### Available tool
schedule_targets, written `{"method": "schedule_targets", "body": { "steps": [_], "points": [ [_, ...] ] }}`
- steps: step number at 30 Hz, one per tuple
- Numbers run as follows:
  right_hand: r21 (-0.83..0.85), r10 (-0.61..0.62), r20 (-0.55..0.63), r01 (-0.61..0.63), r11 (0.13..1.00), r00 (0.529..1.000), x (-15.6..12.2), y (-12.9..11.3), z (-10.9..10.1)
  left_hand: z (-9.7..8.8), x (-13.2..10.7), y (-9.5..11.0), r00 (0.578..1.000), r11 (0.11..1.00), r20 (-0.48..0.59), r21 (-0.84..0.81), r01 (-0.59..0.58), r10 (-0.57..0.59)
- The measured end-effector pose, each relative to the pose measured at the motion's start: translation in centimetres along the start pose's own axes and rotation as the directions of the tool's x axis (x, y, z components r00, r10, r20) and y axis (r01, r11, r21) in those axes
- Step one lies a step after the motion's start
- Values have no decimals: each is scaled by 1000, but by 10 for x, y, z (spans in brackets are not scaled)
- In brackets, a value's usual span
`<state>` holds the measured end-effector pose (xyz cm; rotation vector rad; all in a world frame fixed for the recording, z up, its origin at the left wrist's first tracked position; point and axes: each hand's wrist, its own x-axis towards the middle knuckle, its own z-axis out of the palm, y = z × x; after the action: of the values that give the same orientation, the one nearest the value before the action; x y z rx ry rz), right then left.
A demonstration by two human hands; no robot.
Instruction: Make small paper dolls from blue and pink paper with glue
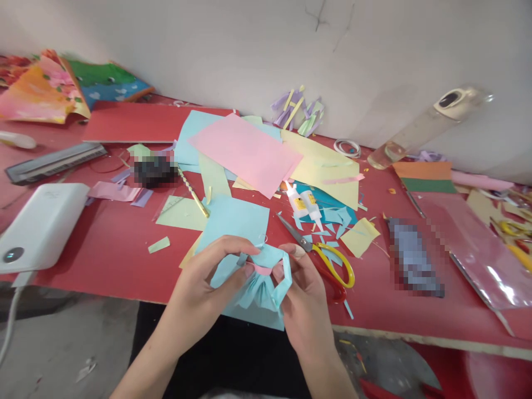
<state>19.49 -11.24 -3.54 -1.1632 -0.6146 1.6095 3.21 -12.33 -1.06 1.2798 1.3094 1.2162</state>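
Pleated blue paper piece [261, 285], fan-folded and cinched at the waist by a narrow pink band [262, 270]. It is held just above the near edge of the red table [116, 249], over a flat blue sheet [239, 221]. Left hand [208, 282] is closed on its left side, thumb and fingertips pinching at the band. Right hand [305, 296] is closed on its right side, fingers curled by a looped blue strip that arches off the top. Judged very light and thin. The folds lend stiffness along their length only; across them it is limp. Likely to crease or tear under a hard pinch; dry, not slippery. Best hold seems the banded middle, where the layers stack thickest, since the splayed lower pleats would crush. Yellow-handled scissors [328, 260] lie just right of the hands, blades pointing up and left. Two small glue bottles [305, 205] lie beyond them. Pink sheet [249, 152] and yellow sheet [328, 172] lie further back, overlapping. White device [41, 227] sits far left. Paper offcuts are scattered across the table.
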Motion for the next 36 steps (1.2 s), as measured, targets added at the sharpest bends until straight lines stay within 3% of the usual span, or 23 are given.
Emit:
{"method": "schedule_targets", "body": {
  "steps": [6,10,13,16,19,23,28,36],
  "points": [
    [-41,-25,11,25,999,1000,1,3,-1,1,-1,-1,999,1000,43,-7,18,-18],
    [-12,-38,28,39,999,999,1,4,-1,4,-2,-4,1000,1000,-9,4,-14,14],
    [24,-39,35,38,999,999,2,4,-2,6,-2,-5,997,997,-32,44,-66,68],
    [34,-46,18,45,998,999,2,4,-1,8,-2,-5,987,968,-75,215,-126,145],
    [33,-53,0,53,998,999,3,3,0,11,-2,-4,955,889,-111,406,-211,277],
    [36,-89,-12,89,995,996,3,3,2,17,-2,-4,919,834,-75,453,-314,386],
    [34,-155,-12,155,987,988,2,5,4,23,-4,-6,926,864,-102,410,-294,364],
    [72,-182,18,181,981,983,1,7,7,25,-10,-12,953,940,-190,294,-174,236]
  ]
}}
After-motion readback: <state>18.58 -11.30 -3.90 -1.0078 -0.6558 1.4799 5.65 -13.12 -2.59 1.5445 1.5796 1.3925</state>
